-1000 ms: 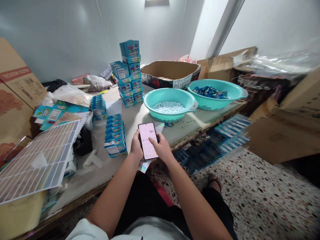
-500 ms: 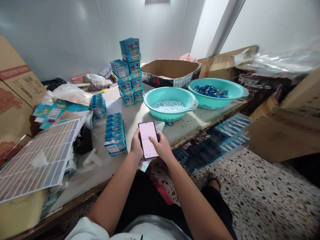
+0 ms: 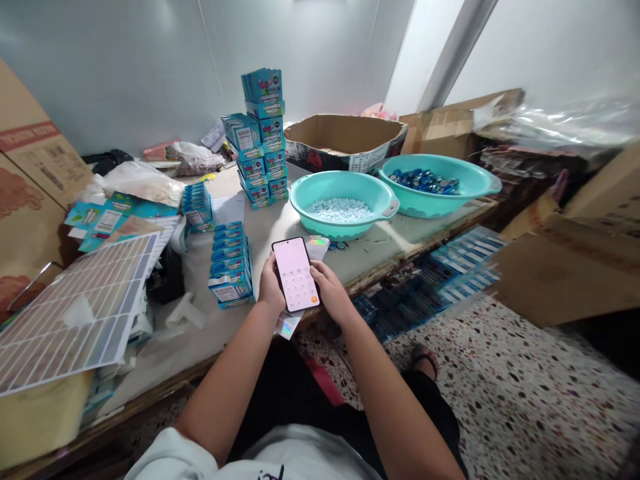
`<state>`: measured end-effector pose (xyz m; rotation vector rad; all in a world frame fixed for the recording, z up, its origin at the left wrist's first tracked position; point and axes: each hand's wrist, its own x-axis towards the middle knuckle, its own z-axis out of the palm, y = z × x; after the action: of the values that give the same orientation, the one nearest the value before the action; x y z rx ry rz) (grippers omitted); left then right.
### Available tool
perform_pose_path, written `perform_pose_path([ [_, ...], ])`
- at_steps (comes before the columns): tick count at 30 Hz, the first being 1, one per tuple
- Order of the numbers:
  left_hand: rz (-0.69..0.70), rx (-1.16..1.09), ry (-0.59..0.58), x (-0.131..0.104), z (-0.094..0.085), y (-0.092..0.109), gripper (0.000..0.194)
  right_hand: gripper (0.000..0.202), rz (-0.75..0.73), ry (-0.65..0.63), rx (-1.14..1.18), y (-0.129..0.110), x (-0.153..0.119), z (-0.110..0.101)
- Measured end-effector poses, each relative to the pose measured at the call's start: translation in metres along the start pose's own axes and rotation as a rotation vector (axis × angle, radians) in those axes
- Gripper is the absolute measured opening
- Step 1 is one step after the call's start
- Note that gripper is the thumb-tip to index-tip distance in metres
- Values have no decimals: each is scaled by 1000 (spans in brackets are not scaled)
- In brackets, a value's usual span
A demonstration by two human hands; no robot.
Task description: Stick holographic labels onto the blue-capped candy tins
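A smartphone (image 3: 295, 275) with a calculator keypad on its lit screen is held upright over the table's front edge. My left hand (image 3: 271, 288) is closed round its left side. On the phone's right edge rests my right hand (image 3: 330, 290), closed against it with the thumb at the side of the screen. Shiny holographic sheets (image 3: 316, 248) show behind and below the phone. Left of my hands stands a row of small blue boxes (image 3: 230, 267) in an open display tray. Beyond the phone is a turquoise basin (image 3: 345, 231) of pale candies.
A second turquoise basin (image 3: 425, 207) holds blue wrapped pieces. Stacked blue candy boxes (image 3: 263, 140) rise at the back near an open cardboard box (image 3: 345, 127). A label sheet (image 3: 85, 307) lies at the left. Blue packets (image 3: 425, 287) sit below the table at right.
My right thumb has moved off the screen to the phone's right edge. The phone has shifted slightly, and the view has turned a little.
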<state>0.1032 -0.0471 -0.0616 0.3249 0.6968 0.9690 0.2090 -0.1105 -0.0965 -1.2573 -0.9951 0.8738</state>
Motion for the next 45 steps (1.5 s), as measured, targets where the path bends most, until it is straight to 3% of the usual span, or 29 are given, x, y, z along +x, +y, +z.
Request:
perform_pose_path([
  [12,148,-13,11,4,-6,-3,37,42,74,-38,87,7,3,2],
  [24,70,-51,20,3,-4,-2,36,39,62,-52,122,1,1,0],
  [37,23,-41,-7,2,-2,-2,37,39,15,8,38,18,6,1],
  [45,45,-56,22,5,-4,-1,36,46,-7,-41,8,12,3,0],
])
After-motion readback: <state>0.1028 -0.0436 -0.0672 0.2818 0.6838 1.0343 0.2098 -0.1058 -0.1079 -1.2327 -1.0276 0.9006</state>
